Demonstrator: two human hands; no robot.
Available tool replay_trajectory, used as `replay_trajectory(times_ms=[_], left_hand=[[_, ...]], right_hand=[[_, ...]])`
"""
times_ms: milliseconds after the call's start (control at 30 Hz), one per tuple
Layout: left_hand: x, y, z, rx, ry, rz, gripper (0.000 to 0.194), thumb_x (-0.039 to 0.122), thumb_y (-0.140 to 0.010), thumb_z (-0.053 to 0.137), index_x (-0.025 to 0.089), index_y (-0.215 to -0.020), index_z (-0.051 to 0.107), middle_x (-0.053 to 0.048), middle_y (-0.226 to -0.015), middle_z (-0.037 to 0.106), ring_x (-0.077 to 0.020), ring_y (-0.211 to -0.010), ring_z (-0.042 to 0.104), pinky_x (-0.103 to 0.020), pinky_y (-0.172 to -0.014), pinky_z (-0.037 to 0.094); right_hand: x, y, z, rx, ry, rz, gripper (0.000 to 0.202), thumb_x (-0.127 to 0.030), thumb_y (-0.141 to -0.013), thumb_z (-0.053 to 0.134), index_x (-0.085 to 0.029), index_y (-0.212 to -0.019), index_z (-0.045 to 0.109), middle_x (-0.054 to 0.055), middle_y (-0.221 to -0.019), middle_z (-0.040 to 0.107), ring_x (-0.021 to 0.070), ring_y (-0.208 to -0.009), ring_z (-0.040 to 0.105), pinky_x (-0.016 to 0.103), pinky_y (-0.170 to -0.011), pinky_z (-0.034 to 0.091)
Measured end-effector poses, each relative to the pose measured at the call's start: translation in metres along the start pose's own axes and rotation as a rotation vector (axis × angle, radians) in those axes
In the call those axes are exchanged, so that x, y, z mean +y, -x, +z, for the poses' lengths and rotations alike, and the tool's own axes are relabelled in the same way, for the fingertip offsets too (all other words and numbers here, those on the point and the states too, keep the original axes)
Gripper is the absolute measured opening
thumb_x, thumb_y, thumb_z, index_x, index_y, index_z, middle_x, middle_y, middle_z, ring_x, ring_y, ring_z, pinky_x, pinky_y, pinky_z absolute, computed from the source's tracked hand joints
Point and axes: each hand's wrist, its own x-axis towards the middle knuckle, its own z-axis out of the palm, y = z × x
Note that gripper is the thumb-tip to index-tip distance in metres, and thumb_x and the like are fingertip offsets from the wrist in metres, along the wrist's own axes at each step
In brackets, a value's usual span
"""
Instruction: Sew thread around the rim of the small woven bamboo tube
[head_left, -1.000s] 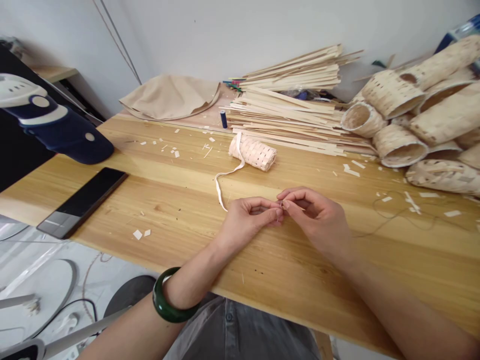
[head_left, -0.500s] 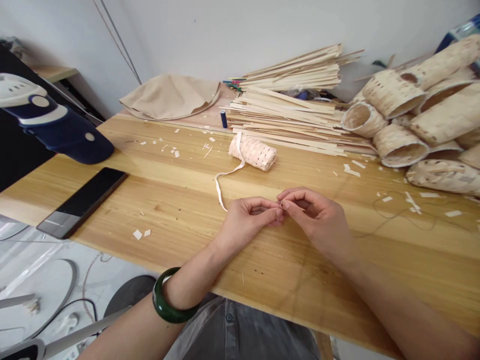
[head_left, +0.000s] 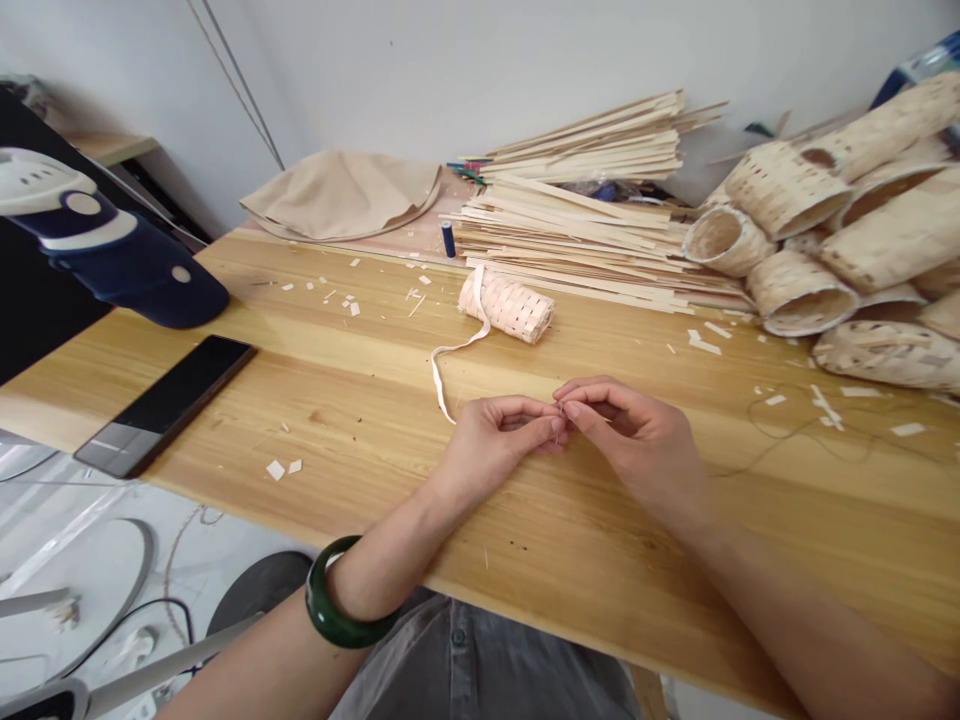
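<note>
My left hand (head_left: pixel 499 435) and my right hand (head_left: pixel 626 420) meet above the wooden table (head_left: pixel 360 400), thumbs and forefingers pinched and fingertips touching. A tiny, thin, pale piece shows between the fingertips; it is too small to make out. Beyond the hands lies a small woven pale roll (head_left: pixel 517 308) on its side. A white ribbon (head_left: pixel 465 345) loops over its left end and trails down to just behind my left hand. Thin dark thread (head_left: pixel 787 437) lies in loose curls to the right of my right hand.
Wood strips (head_left: pixel 570 225) lie in bundles at the back, beside a small blue cylinder (head_left: pixel 448 239) and beige cloth (head_left: pixel 341 193). Woven tubes (head_left: pixel 802 290) are piled at the right. A phone (head_left: pixel 169 400) and navy bottle (head_left: pixel 142 265) are on the left. Pale scraps are scattered about.
</note>
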Motion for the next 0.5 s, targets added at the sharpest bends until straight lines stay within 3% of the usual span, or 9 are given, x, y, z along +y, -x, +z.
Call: replay_trajectory(times_ms=[300,500], left_hand=[[0.0023,0.0006,0.0012,0.004,-0.037,-0.009,0.018,0.027,-0.068,0.083,0.012,-0.075,0.076,-0.002,-0.072,0.073,-0.0117,-0.066,0.066,-0.028,-0.076,0.056],[0.0019,0.0016,0.0017,0.04,-0.049,0.025,0.017,0.028,-0.07,0.082,0.014,-0.074,0.074,-0.002,-0.067,0.072,-0.014,-0.067,0.068,-0.03,-0.078,0.056]], right_hand=[[-0.0018,-0.0006,0.0013,0.02,-0.057,0.03,0.008,-0.028,-0.082,0.068,-0.021,-0.078,0.069,0.003,-0.09,0.073,0.0156,-0.08,0.069,0.027,-0.07,0.059],[-0.0021,-0.0027,0.0003,0.069,-0.07,0.077,0.011,-0.031,-0.079,0.07,-0.021,-0.076,0.067,0.0,-0.07,0.068,0.0145,-0.06,0.066,0.026,-0.056,0.056]])
